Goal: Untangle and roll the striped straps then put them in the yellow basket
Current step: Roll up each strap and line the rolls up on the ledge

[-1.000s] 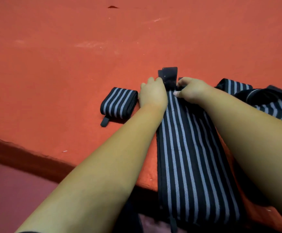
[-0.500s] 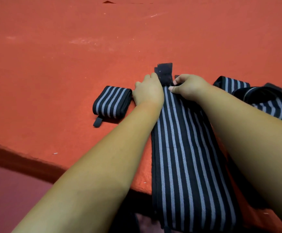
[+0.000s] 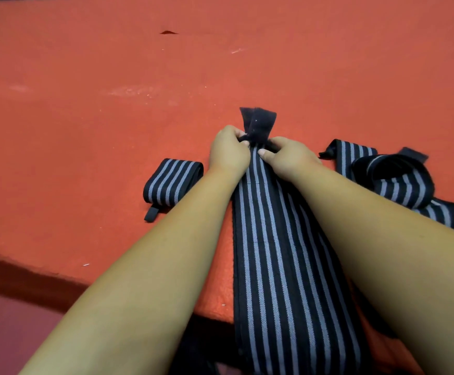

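Observation:
A long black strap with grey stripes [image 3: 280, 255] lies flat on the red surface and runs from between my arms over the near edge. Its plain black end tab [image 3: 258, 123] stands lifted at the far end. My left hand [image 3: 230, 151] and my right hand [image 3: 288, 155] pinch the strap just below that tab, one on each side. A rolled striped strap [image 3: 171, 182] lies to the left of my left hand, with a small black tab sticking out. A tangled striped strap [image 3: 393, 177] lies in loose loops to the right. No yellow basket is in view.
The red surface [image 3: 112, 117] stretches far back and to the left. Its near edge [image 3: 31, 269] drops to a dark red floor at the lower left. A small dark mark [image 3: 168, 32] sits far back.
Both hands have gathered the strap's far end and lifted the black tab, which lay flat before. The fingers now pinch it together instead of pressing it down.

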`<act>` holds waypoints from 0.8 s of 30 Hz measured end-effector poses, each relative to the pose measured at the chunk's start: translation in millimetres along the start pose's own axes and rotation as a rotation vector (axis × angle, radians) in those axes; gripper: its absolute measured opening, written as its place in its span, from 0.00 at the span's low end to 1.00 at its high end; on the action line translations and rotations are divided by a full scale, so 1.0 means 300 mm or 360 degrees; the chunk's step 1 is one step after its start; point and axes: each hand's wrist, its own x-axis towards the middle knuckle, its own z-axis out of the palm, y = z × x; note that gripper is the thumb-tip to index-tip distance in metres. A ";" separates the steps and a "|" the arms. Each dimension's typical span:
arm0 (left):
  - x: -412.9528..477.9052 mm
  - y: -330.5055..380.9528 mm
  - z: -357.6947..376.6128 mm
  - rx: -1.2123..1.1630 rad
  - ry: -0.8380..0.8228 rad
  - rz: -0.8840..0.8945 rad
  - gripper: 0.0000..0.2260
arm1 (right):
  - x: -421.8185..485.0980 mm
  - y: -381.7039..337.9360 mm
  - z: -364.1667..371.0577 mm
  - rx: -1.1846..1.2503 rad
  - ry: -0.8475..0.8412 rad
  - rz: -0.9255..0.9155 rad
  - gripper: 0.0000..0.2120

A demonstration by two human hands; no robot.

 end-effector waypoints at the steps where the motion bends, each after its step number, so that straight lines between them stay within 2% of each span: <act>1: -0.009 0.007 -0.009 -0.0105 0.0015 0.0011 0.04 | -0.004 0.004 -0.007 0.0169 0.0000 -0.0029 0.24; 5: -0.046 0.069 -0.081 -0.0416 0.0090 0.0052 0.04 | -0.059 -0.003 -0.063 0.0747 0.0062 -0.0110 0.19; 9: -0.097 0.155 -0.165 -0.0571 0.0109 0.0105 0.04 | -0.144 -0.043 -0.158 0.1025 0.0132 -0.0304 0.10; 18: -0.294 0.427 -0.376 -0.0770 0.0252 0.0318 0.10 | -0.400 -0.246 -0.424 0.0885 0.0320 -0.0531 0.09; 24: -0.438 0.616 -0.505 -0.0724 0.0329 0.0564 0.06 | -0.567 -0.345 -0.599 0.0801 0.0449 -0.0670 0.13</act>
